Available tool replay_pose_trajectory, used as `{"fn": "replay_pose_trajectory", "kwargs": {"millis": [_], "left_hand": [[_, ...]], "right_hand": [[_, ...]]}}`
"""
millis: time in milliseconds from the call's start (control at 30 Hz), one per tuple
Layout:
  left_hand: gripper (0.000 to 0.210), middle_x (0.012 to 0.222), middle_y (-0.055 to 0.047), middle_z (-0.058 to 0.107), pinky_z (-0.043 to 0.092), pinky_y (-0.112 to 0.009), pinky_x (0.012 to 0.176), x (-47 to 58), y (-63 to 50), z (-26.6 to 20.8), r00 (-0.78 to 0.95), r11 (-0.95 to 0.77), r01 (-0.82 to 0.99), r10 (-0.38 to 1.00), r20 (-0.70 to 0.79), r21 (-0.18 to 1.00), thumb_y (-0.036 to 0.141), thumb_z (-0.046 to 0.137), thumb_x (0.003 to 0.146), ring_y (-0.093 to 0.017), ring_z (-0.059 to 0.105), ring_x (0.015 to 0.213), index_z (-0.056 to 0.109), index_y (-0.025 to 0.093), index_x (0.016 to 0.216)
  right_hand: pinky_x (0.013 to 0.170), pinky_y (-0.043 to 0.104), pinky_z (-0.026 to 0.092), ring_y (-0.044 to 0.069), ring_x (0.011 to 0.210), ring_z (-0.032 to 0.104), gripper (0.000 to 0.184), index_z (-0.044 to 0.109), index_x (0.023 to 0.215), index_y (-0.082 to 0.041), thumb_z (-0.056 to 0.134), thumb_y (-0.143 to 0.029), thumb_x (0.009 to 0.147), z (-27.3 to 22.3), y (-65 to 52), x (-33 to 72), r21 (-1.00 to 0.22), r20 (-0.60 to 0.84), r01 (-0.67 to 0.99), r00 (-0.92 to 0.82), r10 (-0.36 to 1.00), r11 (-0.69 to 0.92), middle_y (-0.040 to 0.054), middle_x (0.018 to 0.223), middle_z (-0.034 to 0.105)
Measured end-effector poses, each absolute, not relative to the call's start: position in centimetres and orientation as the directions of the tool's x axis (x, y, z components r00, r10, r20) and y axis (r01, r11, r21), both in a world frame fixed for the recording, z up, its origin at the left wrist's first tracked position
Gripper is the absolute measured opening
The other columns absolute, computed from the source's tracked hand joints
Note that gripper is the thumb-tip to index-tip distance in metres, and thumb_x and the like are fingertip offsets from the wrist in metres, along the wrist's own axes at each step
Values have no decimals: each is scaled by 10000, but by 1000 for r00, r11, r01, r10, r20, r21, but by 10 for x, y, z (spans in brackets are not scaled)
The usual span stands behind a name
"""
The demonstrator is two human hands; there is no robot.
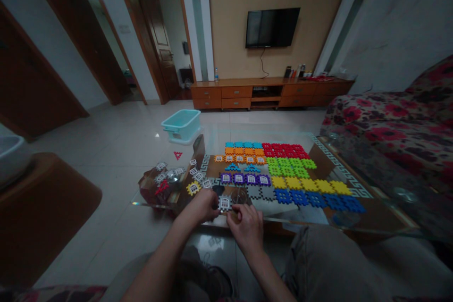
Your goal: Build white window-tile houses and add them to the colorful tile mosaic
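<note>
Both hands (206, 204) (249, 224) flank a gray window tile (224, 203) — on the glass table (311, 215).

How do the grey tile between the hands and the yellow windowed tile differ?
Colour: the grey tile has a grey frame, while the yellow windowed tile has a yellow one.
Place: the grey tile lies between the left hand and the right hand; the yellow windowed tile lies to the left of both.
Shared: both have notched edges and a white window in the middle.
</note>
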State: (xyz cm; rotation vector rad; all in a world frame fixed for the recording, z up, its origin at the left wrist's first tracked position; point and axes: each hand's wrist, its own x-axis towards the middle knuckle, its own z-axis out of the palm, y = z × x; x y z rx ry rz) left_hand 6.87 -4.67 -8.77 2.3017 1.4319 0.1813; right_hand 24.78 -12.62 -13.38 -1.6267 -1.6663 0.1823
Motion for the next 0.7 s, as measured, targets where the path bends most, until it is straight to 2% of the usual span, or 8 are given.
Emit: {"fn": "replay_pose_trajectory", "kwargs": {"millis": [300,567,700], "left_hand": [[89,711,-33,638,309,-258,587,68,-48,-89,451,-379,824,889,-81,422,221,710,662,-158,531,661,663,163,711],[195,770,-28,639,333,-253,592,63,-48,-78,434,-351,834,893,-115,425,213,743,611,-170,545,690,657,160,778],[220,824,-32,635,388,-260,656,49,-40,-68,395,-331,842,916,-70,426,174,719,636,-189,566,759,652,163,845]], "right_hand": [[737,330,299,215,776,577,106,705,912,-234,678,-258,813,-135,-126,248,-582,429,795,121,895,171,2,728,652],[746,328,314,219,794,578,113,690,916,-218,707,-234,806,-132,-129,250,-621,369,769,117,922,151,-1,733,628],[758,333,361,220,798,599,145,672,948,-214,710,-246,811,-122,-130,256,-641,321,748,60,945,170,12,795,640]]}}
